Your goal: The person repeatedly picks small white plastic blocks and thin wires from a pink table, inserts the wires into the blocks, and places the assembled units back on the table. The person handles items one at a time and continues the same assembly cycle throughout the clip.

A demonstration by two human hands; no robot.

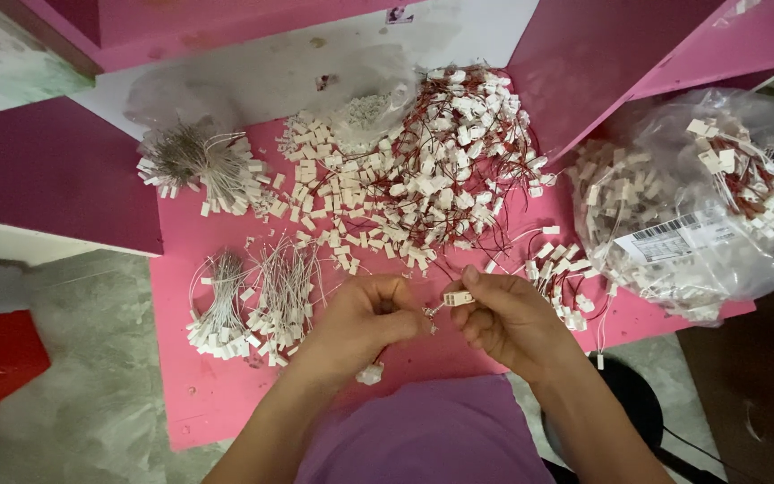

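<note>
Over the pink table (226, 403), near its front edge, both hands meet. The right hand (503, 318) pinches a small white connector (458, 298) between thumb and forefinger, its open end turned toward the left. The left hand (365, 321) is curled shut with its fingertips pressed together on what looks like a thin wire end (430, 310), aimed at that connector; the wire itself is too fine to follow. Another white connector (370, 374) hangs just below the left wrist.

Judging by this, the step in hand is seating a wire terminal into the connector housing. It seems to call for lining the tip up with 1 slot and a short, straight push while the right hand holds the housing steady.

Behind the hands lies a large heap of red-wired connectors (441, 161), with loose white housings (324, 179) beside it. To the left sit 3 bundles of white leads (253, 305). A clear bag (700, 206) of more parts rests at the right.
</note>
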